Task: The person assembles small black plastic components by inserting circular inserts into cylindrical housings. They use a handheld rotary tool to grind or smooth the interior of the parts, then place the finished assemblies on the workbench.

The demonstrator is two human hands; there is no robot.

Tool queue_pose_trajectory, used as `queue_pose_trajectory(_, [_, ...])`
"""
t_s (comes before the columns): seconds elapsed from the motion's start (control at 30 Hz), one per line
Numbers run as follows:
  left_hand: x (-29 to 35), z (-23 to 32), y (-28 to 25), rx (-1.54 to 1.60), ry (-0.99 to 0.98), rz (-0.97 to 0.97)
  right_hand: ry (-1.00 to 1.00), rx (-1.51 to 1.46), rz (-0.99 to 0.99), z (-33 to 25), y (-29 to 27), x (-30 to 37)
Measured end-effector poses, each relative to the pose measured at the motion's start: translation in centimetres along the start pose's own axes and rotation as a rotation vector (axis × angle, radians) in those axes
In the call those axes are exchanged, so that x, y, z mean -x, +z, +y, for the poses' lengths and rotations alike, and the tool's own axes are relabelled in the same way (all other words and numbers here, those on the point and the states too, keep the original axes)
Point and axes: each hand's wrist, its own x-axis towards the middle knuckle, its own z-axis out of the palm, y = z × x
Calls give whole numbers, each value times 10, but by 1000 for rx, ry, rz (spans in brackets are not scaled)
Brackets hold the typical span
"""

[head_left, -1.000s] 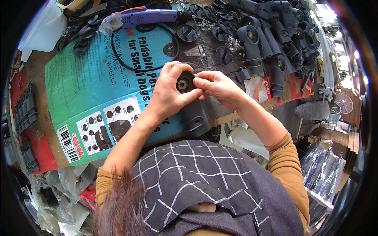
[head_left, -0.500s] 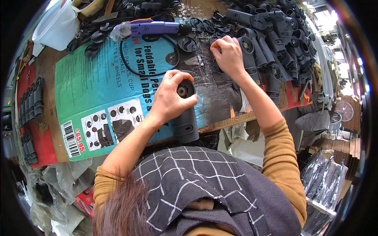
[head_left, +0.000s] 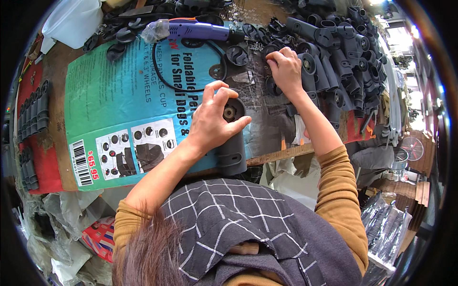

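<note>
A black plastic fitting (head_left: 233,155) with a round, hollowed end lies near the table's front edge. My left hand (head_left: 213,119) is curled round that end, with the fingers at its far side and the thumb across its near right rim. A metal ring (head_left: 229,112) shows in the hollow between them. My right hand (head_left: 288,72) hovers over the dark worktop beside a heap of similar fittings (head_left: 334,57), its thumb and fingertips pinched together. Whatever is in that pinch is too small or hidden to tell. Round black caps (head_left: 237,56) lie to its left.
Beyond my left hand lies a purple power screwdriver (head_left: 198,31) with its black cable looped on a printed cardboard sheet (head_left: 114,105). A white bucket (head_left: 71,24) stands far left. Several fittings (head_left: 34,114) line the left edge. Small metal washers (head_left: 245,15) are scattered at the back.
The fingers of my left hand have loosened and lifted a little off the round end. My right hand stays near the heap, still pinched. The whole view has shifted slightly.
</note>
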Motion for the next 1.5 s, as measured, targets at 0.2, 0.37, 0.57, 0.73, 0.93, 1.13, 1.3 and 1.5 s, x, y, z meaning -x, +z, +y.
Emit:
queue_pose_trajectory(0.2, [-4,-5,6,37,127,54,-3,47,-22,6,1,-5])
queue_pose_trajectory(0.37, [-4,-5,7,17,134,72,13,11,-27,5,-3,-5])
queue_pose_trajectory(0.57, [-6,-6,8,17,151,87,-54,31,-68,4,3,-6])
queue_pose_trajectory(0.73, [-5,-7,10,20,137,88,-51,81,-124,5,3,-9])
queue_pose_trajectory(0.93, [-5,-7,9,35,139,95,-63,55,-98,10,9,0])
queue_pose_trajectory(1.13, [-4,-6,9,72,90,82,176,47,-309,12,10,-7])
queue_pose_trajectory(1.3, [-4,-6,10,80,94,113,150,-495,-221,-48,-39,6])
queue_pose_trajectory(1.5, [-5,-4,13,160,62,104,-34,-511,-390,-109,-64,38])
